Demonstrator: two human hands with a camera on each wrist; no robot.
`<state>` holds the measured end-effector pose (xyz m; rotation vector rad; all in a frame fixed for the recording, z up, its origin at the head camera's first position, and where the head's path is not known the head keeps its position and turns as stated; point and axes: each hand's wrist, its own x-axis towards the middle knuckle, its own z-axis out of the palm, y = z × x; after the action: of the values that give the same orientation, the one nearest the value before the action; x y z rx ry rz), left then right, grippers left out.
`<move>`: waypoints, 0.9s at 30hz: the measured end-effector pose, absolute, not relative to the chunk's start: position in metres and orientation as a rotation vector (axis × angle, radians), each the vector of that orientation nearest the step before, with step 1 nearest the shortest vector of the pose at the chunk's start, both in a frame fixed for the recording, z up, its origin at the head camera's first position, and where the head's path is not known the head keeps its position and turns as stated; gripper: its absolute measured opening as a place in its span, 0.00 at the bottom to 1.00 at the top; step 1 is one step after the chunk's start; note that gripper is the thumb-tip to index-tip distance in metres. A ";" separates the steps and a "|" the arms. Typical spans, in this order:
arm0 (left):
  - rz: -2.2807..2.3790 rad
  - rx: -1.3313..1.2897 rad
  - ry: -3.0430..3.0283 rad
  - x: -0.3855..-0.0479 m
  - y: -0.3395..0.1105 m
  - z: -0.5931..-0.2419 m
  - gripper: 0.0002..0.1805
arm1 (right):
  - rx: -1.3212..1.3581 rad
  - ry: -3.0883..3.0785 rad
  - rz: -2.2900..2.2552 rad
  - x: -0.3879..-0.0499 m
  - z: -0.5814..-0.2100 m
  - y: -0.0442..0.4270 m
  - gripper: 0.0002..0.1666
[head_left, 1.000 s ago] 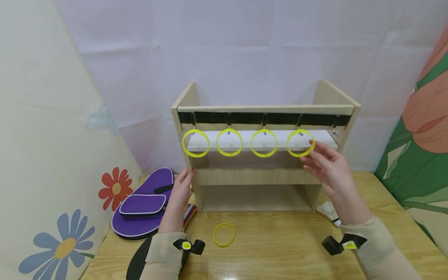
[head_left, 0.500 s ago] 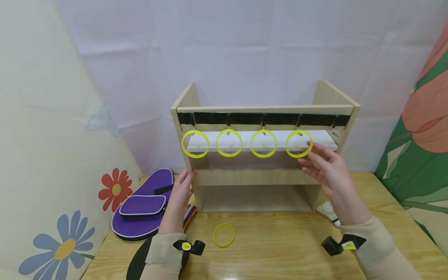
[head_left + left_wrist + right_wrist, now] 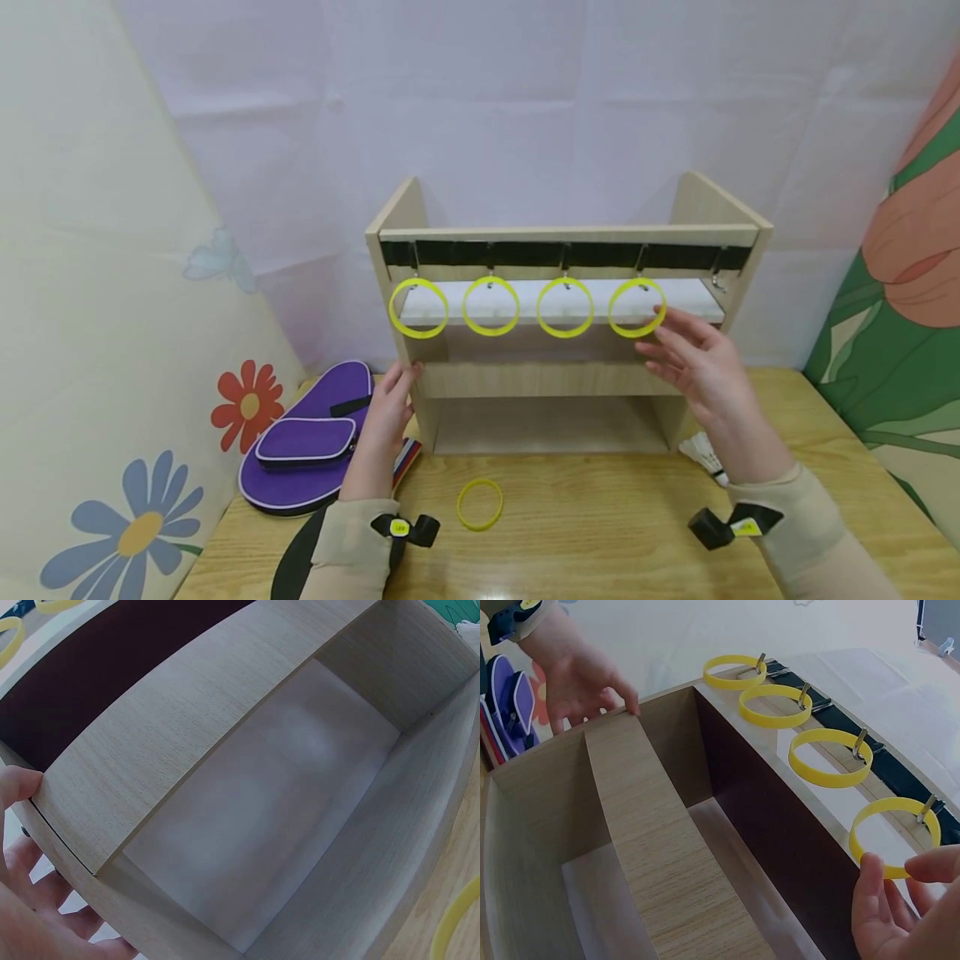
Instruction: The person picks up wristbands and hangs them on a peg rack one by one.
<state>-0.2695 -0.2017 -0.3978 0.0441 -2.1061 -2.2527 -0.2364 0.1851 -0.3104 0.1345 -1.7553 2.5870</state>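
A small wooden shelf [image 3: 540,379] stands on the table, with a row of metal hooks along its black strip [image 3: 525,252]. Several yellow rings hang there, one per hook; the right-end hook [image 3: 717,281] bears none. My right hand [image 3: 708,367] is at the rightmost hanging ring [image 3: 612,321]. Its thumb and fingertips touch that ring's lower right rim, with a gap between them in the right wrist view. My left hand [image 3: 387,412] holds the shelf's left side panel, thumb [image 3: 19,784] on the front edge and fingers along the outer face.
A loose yellow ring [image 3: 460,502] lies on the table [image 3: 585,533] before the shelf. Left of it are a purple racket case [image 3: 300,483] and a black object [image 3: 296,554] partly under the left forearm. A shuttlecock [image 3: 703,454] lies by the shelf's right side.
My right hand has shifted slightly left, and the rightmost hanging ring has swung slightly left with it. The left hand, the shelf and the other rings look the same.
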 end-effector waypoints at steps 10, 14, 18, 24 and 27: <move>-2.258 0.032 -2.095 -0.269 -0.201 -0.398 0.28 | 0.103 -1.799 2.578 -0.236 -0.322 0.184 0.11; -2.258 0.023 -2.090 -0.269 -0.201 -0.397 0.28 | 0.109 -1.840 2.553 -0.235 -0.332 0.181 0.10; -2.258 0.027 -2.093 -0.269 -0.201 -0.397 0.28 | 0.148 -1.865 2.536 -0.234 -0.345 0.176 0.11; -2.248 0.041 -2.114 -0.268 -0.201 -0.396 0.29 | 0.144 -1.935 2.529 -0.233 -0.365 0.166 0.12; -2.246 0.055 -2.114 -0.268 -0.201 -0.396 0.29 | 0.153 -1.992 2.500 -0.232 -0.375 0.160 0.12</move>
<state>-0.2677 -0.2008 -0.3959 0.0551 -2.1144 -2.2461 -0.2322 0.1600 -0.3749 0.1527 -1.9922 2.5001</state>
